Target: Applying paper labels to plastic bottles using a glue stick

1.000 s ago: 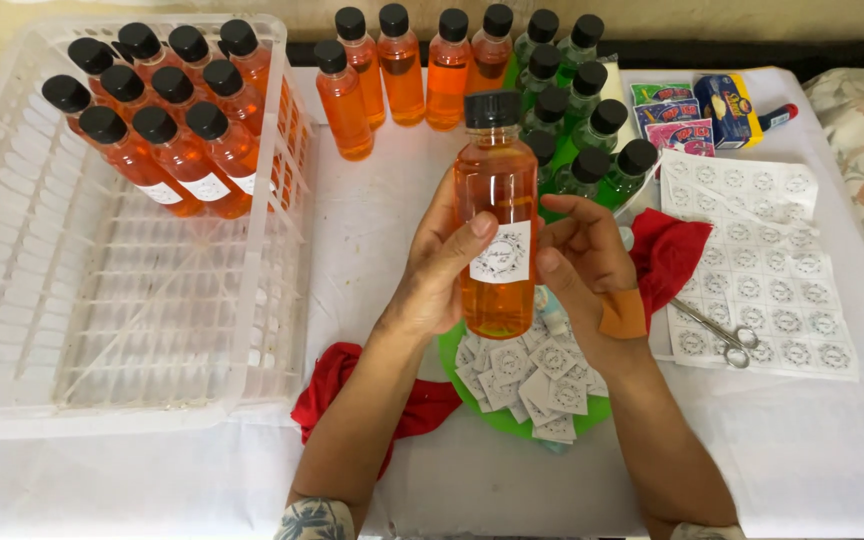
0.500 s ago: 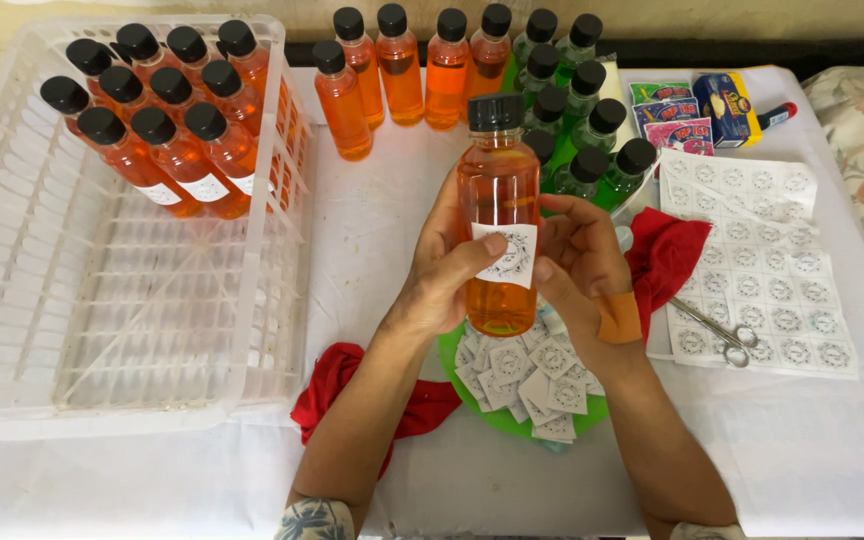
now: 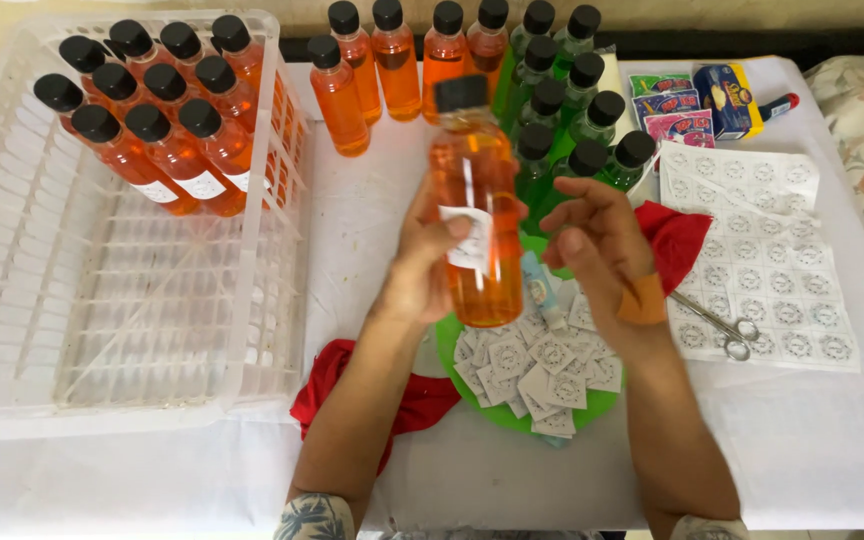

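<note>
Right hand (image 3: 600,240) released orange bottle (image 3: 474,200); white label (image 3: 470,238) centred.

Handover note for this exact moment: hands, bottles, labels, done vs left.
Left hand: grips the orange bottle upright, thumb pressing a white label on its front.
Right hand: open beside the bottle, holding nothing.
Done: several orange bottles in the white crate, the front ones showing labels.
Left: orange and green bottles standing at the table's back with no label showing.
Cut labels lie on the green plate; label sheets and scissors lie to the right.
</note>
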